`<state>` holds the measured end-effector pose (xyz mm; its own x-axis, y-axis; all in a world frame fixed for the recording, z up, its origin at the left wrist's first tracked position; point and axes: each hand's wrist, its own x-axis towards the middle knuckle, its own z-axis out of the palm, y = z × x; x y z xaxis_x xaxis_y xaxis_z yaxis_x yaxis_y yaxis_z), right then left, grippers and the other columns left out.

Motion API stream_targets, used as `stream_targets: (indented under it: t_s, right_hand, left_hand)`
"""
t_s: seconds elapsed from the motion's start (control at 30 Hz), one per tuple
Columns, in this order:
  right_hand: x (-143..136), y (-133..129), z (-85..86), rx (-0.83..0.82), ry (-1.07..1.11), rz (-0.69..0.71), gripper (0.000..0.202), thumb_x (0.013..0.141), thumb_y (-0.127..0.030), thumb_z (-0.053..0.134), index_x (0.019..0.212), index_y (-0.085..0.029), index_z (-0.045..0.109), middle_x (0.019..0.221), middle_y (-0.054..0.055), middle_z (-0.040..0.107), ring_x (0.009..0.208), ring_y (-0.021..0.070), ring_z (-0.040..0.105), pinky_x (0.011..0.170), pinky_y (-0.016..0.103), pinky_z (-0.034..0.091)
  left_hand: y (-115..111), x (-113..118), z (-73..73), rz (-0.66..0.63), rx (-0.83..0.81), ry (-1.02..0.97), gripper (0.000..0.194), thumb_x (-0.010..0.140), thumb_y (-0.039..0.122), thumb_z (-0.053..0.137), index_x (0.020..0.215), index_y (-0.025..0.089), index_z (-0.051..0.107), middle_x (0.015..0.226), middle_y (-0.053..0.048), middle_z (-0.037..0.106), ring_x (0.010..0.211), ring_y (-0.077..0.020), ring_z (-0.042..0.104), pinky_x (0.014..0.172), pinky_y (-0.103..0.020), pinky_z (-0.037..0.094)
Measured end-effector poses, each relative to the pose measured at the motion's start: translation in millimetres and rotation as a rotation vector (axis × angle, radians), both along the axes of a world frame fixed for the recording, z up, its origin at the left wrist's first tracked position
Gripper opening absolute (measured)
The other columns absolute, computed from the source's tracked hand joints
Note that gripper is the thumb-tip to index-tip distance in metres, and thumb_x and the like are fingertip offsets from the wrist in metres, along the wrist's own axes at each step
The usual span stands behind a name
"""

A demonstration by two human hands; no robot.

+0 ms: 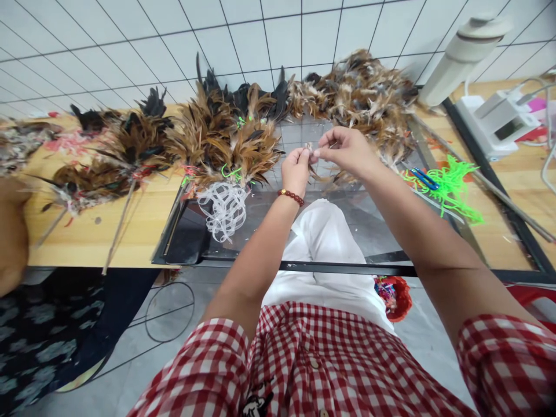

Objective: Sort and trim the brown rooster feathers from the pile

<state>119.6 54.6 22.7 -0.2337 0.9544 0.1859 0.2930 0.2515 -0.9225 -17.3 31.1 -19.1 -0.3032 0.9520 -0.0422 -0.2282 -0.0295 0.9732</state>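
Observation:
Over the glass panel, my left hand (pixel 296 169) is closed, thumb against fingers, around a few small feathers (pixel 313 172). Their pale ends poke up above the thumb, and a brown tip hangs below. My right hand (pixel 347 152) meets it from the right, thumb and forefinger pinched at the same feathers; the exact contact is too small to make out. Behind the right hand spreads a heap of loose brown and cream feathers (pixel 360 95). Left of my hands lie bundles of brown and black feathers (pixel 226 130), some with green ties.
A tangle of clear plastic strips (pixel 223 211) lies on the black-framed glass panel (pixel 304 266). Rightward are bright green strips (pixel 456 185), a blue tool (pixel 424 178), a rod (pixel 490 179), a white bottle (pixel 463 61) and a charger (pixel 499 119). Another person's arm (pixel 13 231) is far left.

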Motion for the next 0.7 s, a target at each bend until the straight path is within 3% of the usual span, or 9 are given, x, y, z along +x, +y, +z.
stream_targets:
  t_s: [0.2, 0.33, 0.47, 0.6, 0.7]
  right_hand:
    - [1, 3, -3.0, 0.013, 0.090, 0.054, 0.017, 0.077, -0.025, 0.086, 0.082, -0.019, 0.071, 0.075, 0.001, 0.069, 0.076, 0.0163, 0.064, 0.072, 0.031, 0.052]
    - [10, 6, 2.4, 0.073, -0.026, 0.093, 0.012, 0.083, -0.026, 0.080, 0.078, -0.019, 0.071, 0.071, 0.002, 0.069, 0.074, 0.0178, 0.065, 0.072, 0.034, 0.053]
    - [26, 8, 17.2, 0.267, -0.382, 0.044, 0.014, 0.085, -0.035, 0.078, 0.083, -0.021, 0.078, 0.082, 0.006, 0.074, 0.086, 0.0234, 0.068, 0.078, 0.037, 0.053]
    - [18, -8, 22.7, 0.202, -0.840, 0.326, 0.028, 0.080, -0.039, 0.081, 0.102, -0.023, 0.083, 0.085, 0.005, 0.077, 0.086, 0.0240, 0.070, 0.077, 0.035, 0.050]
    - [5, -17, 18.9, 0.166, -1.078, 0.342, 0.026, 0.085, -0.030, 0.073, 0.107, -0.021, 0.083, 0.098, 0.009, 0.080, 0.095, 0.0281, 0.072, 0.076, 0.035, 0.048]
  left_hand:
    - [-9, 3, 8.5, -0.160, 0.041, 0.071, 0.028, 0.091, 0.025, 0.074, 0.065, 0.020, 0.063, 0.057, 0.005, 0.059, 0.065, -0.0093, 0.062, 0.072, -0.021, 0.047]
    - [-13, 0, 14.0, -0.297, 0.024, 0.069, 0.030, 0.087, 0.024, 0.078, 0.063, 0.018, 0.063, 0.058, 0.004, 0.061, 0.061, -0.0082, 0.060, 0.068, -0.020, 0.045]
    - [-8, -6, 16.9, -0.130, -0.009, 0.020, 0.024, 0.091, 0.024, 0.074, 0.069, 0.019, 0.066, 0.055, 0.006, 0.056, 0.057, -0.0068, 0.057, 0.068, -0.019, 0.048]
    - [-3, -10, 17.9, 0.015, -0.065, -0.055, 0.023, 0.096, 0.026, 0.069, 0.074, 0.020, 0.065, 0.057, 0.006, 0.054, 0.058, -0.0065, 0.058, 0.066, -0.018, 0.048]
    - [-1, -13, 16.7, 0.055, -0.076, -0.090, 0.022, 0.098, 0.025, 0.066, 0.076, 0.020, 0.065, 0.058, 0.006, 0.055, 0.058, -0.0062, 0.060, 0.065, -0.017, 0.048]
